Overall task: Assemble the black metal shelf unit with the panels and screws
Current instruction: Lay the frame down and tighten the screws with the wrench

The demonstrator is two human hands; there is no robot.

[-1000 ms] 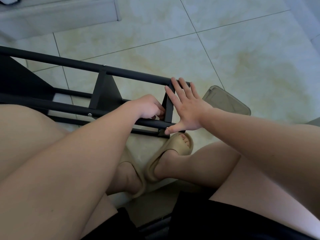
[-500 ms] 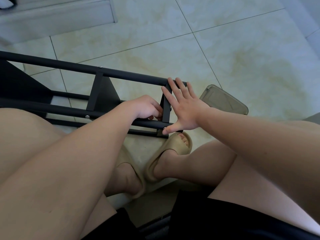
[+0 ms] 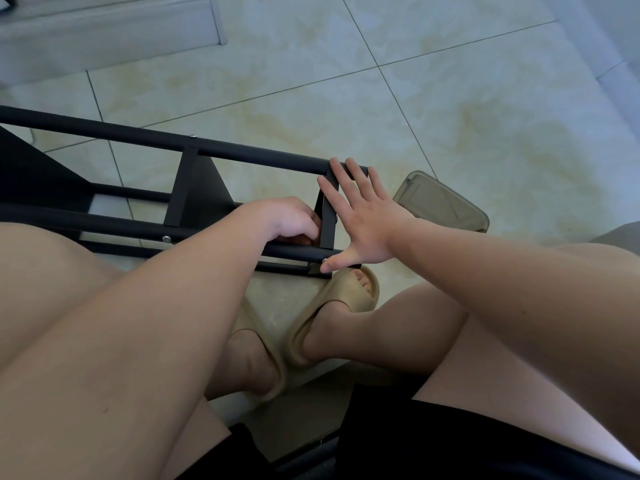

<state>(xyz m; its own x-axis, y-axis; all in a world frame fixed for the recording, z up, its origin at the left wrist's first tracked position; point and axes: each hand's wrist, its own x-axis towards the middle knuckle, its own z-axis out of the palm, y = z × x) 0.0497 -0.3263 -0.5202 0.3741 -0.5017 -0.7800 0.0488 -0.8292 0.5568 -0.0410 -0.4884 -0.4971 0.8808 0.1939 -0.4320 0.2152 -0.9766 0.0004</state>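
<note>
On its side on the floor, just ahead of the feet: black metal shelf unit, matt, made of round rails joined by flat panels. Runs from the left of the view to the hands, well apart from the step at the floor's far left edge.

Right hand: released, fingers straight and spread, pressed flat against the unit's end, fingertips on the upper rail, thumb on the end of the lower rail. Left hand: fingers curled under, between the rails and just beside the end panel; cannot tell what, if anything, is grasped.

Pale glossy tiles with yellowish veining and thin dark grout lines. Grey-white step, low and moulded. Translucent grey container on the tiles just beyond the right hand.

Counted: three panels in view, the end one, a middle panel and a large one at the left; three screw heads; two tan slippers; one container.
</note>
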